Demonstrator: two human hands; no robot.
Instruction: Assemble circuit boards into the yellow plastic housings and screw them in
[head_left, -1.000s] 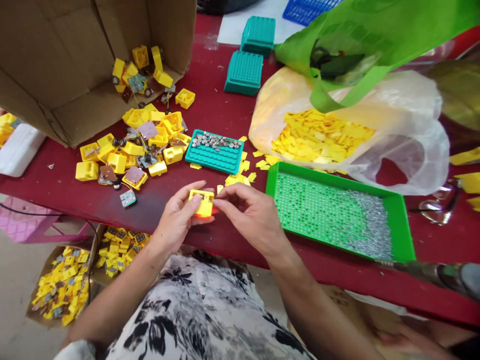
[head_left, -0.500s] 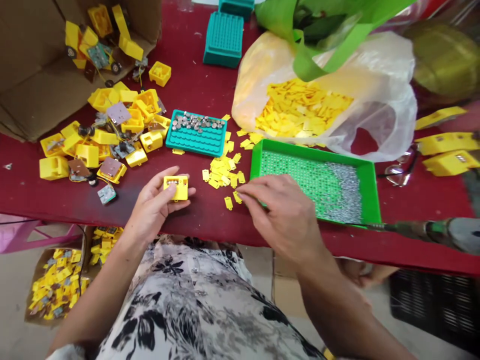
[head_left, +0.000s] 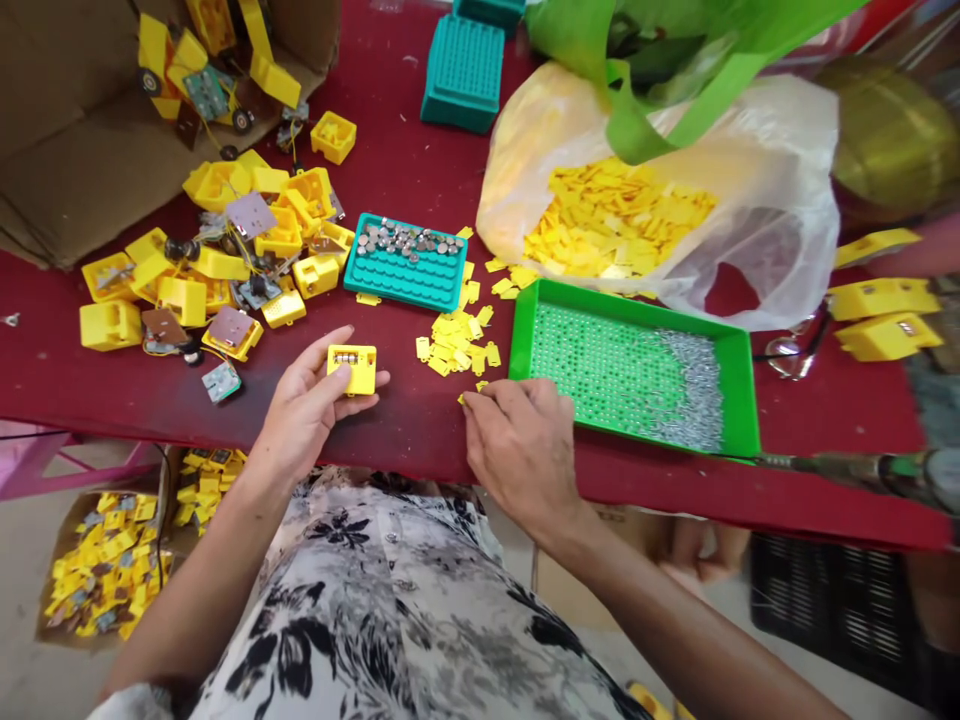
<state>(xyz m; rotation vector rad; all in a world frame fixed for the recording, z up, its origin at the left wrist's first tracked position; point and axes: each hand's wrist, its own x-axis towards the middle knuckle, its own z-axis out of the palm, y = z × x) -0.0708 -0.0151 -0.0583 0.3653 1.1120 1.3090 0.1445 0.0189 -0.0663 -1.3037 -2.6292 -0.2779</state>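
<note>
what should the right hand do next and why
Probably pinch one of the small yellow tabs with the right hand and bring it to the yellow plastic housing. Its fingertips sit beside loose tabs, and the left hand holds the housing with its small opening, metal parts showing, facing up.

A: What's right of the small pegged tray?
B: The larger tray, with the plastic bag behind it.
A: And left?
B: A heap of plastic casings, the cardboard box behind them.
</note>
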